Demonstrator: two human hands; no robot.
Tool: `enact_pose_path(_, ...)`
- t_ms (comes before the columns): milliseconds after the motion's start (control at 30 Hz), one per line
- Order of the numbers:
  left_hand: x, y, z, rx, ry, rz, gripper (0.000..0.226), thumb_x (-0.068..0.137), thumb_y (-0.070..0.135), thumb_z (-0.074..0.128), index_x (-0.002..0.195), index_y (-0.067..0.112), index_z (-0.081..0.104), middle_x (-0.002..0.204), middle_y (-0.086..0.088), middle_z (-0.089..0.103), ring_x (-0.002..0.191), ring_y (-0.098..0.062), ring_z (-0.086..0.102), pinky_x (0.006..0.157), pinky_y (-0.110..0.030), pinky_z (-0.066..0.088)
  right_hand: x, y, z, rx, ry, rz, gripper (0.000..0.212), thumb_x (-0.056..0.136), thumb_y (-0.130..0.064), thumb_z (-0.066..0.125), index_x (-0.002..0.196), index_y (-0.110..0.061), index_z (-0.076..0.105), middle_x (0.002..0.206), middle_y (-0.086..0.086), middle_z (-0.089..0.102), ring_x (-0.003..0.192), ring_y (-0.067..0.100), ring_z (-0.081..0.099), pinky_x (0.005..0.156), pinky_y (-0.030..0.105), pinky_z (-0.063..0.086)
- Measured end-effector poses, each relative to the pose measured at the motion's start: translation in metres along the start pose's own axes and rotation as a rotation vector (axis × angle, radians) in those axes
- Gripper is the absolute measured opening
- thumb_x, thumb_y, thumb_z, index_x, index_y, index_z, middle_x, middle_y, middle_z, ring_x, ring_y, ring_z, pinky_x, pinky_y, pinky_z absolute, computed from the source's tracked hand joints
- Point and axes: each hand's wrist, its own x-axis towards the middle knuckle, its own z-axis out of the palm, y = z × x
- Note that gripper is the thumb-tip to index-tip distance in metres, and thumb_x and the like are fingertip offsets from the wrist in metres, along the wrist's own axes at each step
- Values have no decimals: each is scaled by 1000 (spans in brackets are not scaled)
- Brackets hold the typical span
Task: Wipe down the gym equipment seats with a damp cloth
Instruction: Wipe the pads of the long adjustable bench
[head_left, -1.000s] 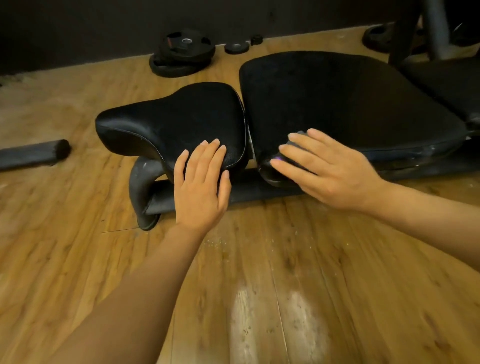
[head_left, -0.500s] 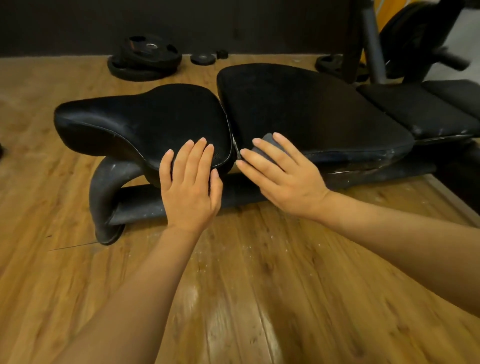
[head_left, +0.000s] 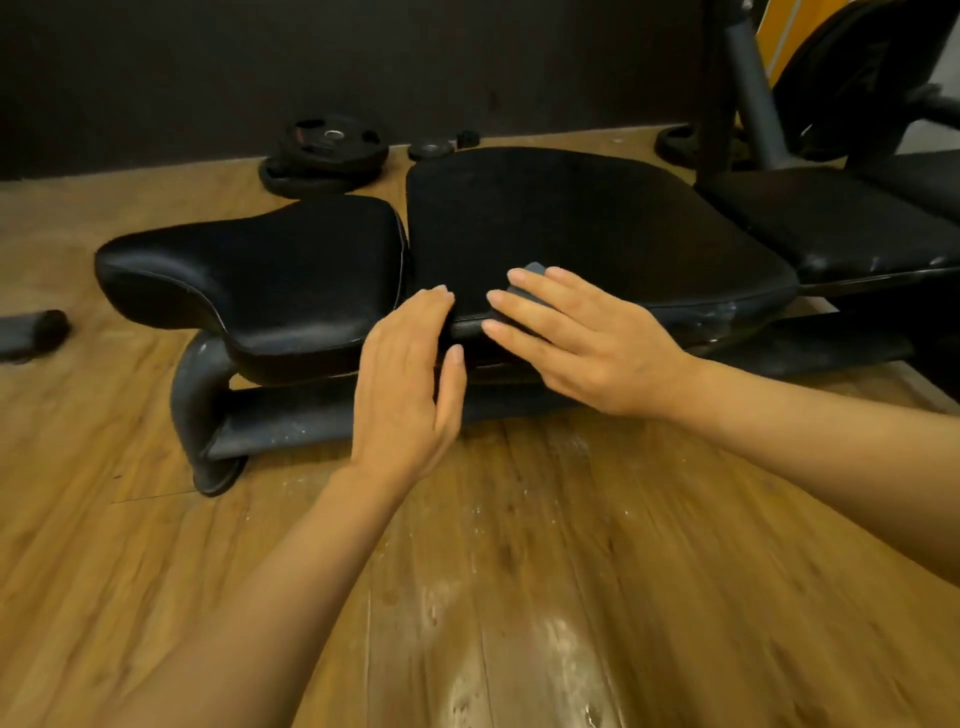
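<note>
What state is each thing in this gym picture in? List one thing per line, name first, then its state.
left hand: open, fingers straight, resting at the gap between the two pads.
right hand: open, flat fingers pressing the cloth down.
cloth: mostly hidden under the right hand, on the large pad's front edge.
seat pad: bare, shiny.
large pad: flat, being wiped.
weight plates: stacked on the floor.

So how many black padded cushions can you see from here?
3. A contoured seat pad on the left, a wide pad beside it under the right hand and cloth, and another pad at far right. More may lie out of frame.
</note>
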Motion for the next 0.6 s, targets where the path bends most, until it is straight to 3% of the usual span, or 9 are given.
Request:
enact_pose_path(233, 17, 40, 33, 169, 67, -23, 38, 102, 23, 41, 131, 7, 59, 135, -8, 60, 131, -23, 51, 119, -46, 27, -101, 54, -10, 42, -45, 166, 53, 103, -12, 48, 151, 0, 28, 149, 26, 35, 140, 43, 36, 118, 55, 29)
enact_pose_path(400, 18, 47, 48, 281, 152, -71, 39, 103, 25, 36, 127, 7, 62, 129, -9, 62, 125, -26, 53, 115, -51, 29, -73, 27, 0, 88, 90, 314, 42, 107, -21, 41, 143, 1, 44, 138, 25, 56, 132, 39, 49, 115, 56, 33)
enact_pose_path(600, 14, 50, 58, 450, 135, -43, 45, 106, 31, 31, 132, 5, 57, 134, -13, 59, 130, -30, 50, 116, -56, 25, -25, -8, 15, 66, 250, 373, 32, 103, -12, 53, 132, -2, 62, 130, 18, 64, 124, 33, 59, 111, 52, 41)
